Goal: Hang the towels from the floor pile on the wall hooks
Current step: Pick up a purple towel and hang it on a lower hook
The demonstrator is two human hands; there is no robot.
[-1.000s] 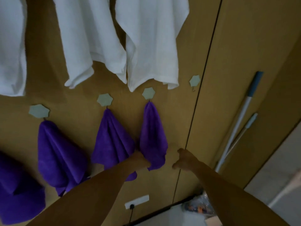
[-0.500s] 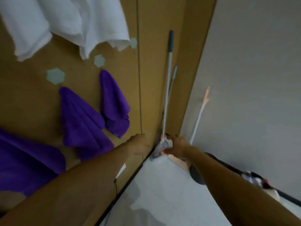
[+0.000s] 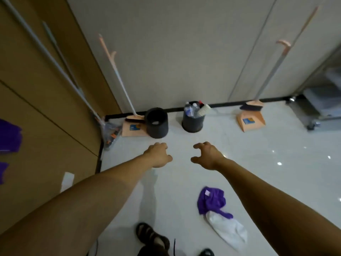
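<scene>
left hand (image 3: 158, 154), right hand (image 3: 207, 155): grips apart, empty | white towel (image 3: 227, 229) long axis diagonal, touching purple towel (image 3: 211, 201)

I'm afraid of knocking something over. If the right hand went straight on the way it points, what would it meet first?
Probably the dark round bin stuffed with plastic bottles. Only bare white floor lies between it and the right hand, though depth is unclear.

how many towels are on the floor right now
2: a purple towel crumpled on the floor, and a white towel lying against its near side. Others may lie hidden under the arms or out of frame.
</scene>
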